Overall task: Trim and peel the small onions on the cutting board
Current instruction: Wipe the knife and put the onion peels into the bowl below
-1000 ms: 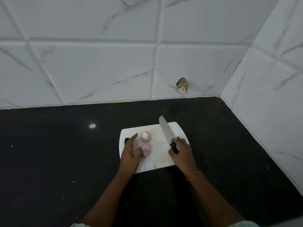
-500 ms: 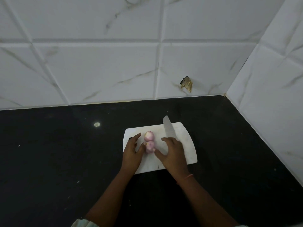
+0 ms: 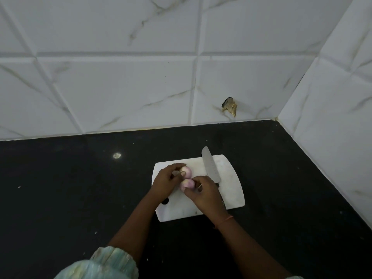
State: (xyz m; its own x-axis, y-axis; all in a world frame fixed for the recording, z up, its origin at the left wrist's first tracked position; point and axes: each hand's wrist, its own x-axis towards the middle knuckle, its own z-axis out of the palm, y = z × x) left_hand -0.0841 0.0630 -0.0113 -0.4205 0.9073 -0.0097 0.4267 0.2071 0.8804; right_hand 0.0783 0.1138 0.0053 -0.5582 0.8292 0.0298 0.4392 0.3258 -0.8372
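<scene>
Two small pink onions sit on the white cutting board [image 3: 231, 190]. My left hand [image 3: 166, 181] curls its fingers round the far onion [image 3: 187, 171]. My right hand [image 3: 203, 193] pinches the near onion [image 3: 187, 184] between thumb and fingers. The knife [image 3: 210, 165] lies on the board to the right of the onions, blade pointing away from me, its dark handle mostly hidden under my right hand. Neither hand holds the knife.
The board rests on a black countertop [image 3: 70, 198] in a corner of white marble-look tiled walls [image 3: 120, 87]. A chipped hole [image 3: 229, 106] marks the back wall. A small bright light spot [image 3: 117, 155] shows on the counter to the left.
My right hand let go of the knife, left it lying on the board, and moved left onto the near onion. My left hand shifted up onto the far onion.
</scene>
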